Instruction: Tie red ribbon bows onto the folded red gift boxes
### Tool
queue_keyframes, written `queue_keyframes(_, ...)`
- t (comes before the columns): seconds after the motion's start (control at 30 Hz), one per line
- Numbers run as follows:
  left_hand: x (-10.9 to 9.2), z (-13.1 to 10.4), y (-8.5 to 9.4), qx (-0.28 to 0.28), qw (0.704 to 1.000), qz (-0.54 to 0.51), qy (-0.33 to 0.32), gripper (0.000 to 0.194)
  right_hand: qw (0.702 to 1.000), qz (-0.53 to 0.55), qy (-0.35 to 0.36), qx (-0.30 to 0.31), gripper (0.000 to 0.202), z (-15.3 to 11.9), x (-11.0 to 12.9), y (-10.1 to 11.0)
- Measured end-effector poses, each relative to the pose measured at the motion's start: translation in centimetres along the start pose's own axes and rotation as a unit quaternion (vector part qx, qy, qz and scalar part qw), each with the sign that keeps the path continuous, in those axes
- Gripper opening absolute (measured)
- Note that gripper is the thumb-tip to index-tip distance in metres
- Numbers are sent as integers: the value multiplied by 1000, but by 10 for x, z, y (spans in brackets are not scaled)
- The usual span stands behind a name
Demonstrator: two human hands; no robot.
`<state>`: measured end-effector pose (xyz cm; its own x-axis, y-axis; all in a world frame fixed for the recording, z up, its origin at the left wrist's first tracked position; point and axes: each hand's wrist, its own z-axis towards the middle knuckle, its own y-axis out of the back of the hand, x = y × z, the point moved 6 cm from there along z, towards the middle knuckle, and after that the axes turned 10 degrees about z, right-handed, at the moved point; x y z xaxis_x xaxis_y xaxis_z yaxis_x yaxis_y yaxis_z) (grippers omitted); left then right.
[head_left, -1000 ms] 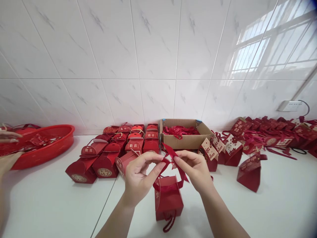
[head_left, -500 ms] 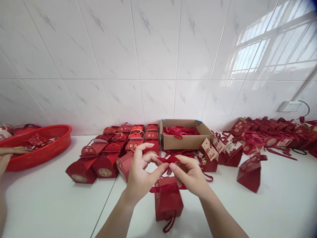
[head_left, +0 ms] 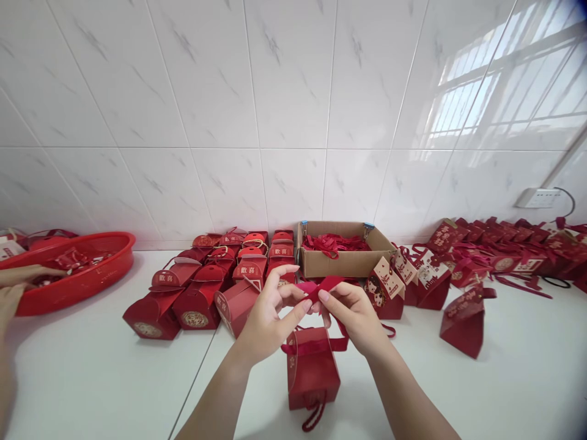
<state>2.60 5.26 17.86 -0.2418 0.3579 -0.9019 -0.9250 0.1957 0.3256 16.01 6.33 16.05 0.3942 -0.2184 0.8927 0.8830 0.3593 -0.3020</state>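
Note:
A red ribbon (head_left: pixel 328 286) is pinched between my left hand (head_left: pixel 275 321) and my right hand (head_left: pixel 355 311), which nearly meet. It loops up between the fingertips, above a small dark red box (head_left: pixel 312 373) standing on the white table. Another stretch of ribbon lies across the top of this box, and a twisted red cord hangs at its near side. Both hands are closed on the ribbon, the left with its index finger arched upward.
Rows of red boxes (head_left: pixel 197 305) stand to the left, with a red basin (head_left: pixel 110 275) beyond them and another person's hands (head_left: pixel 18 284) in it. Behind is a cardboard box (head_left: pixel 339 264) of ribbons. More red boxes (head_left: pixel 463 324) sit at the right.
The ribbon between my fingertips has shifted, with its right part now raised and folded over. At the left, the other person's hands have moved further into the basin.

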Motion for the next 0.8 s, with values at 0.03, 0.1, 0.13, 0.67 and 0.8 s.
queue_keyframes(0.03, 1, 1, -1, 9, 1000, -15, 5, 45, 1000, 5, 0, 4, 28, 0, -1, 0)
queue_keyframes(0.1, 4, 2, 0, 7, 999, -46, 14, 44, 1000, 12, 11, 20, 24, 1, 0, 0)
queue_keyframes(0.13, 5, 2, 1, 0, 998, -63, 18, 43, 999, 10, 22, 35, 22, 2, 1, 0)
queue_keyframes(0.67, 20, 7, 5, 34, 976, -181, 115, 33, 823, -448, 313, 152, 32, -9, 22, -4)
queue_keyframes(0.8, 17, 8, 10, -31, 989, -127, 70, 47, 851, -402, 301, 155, 39, -6, 23, -1)
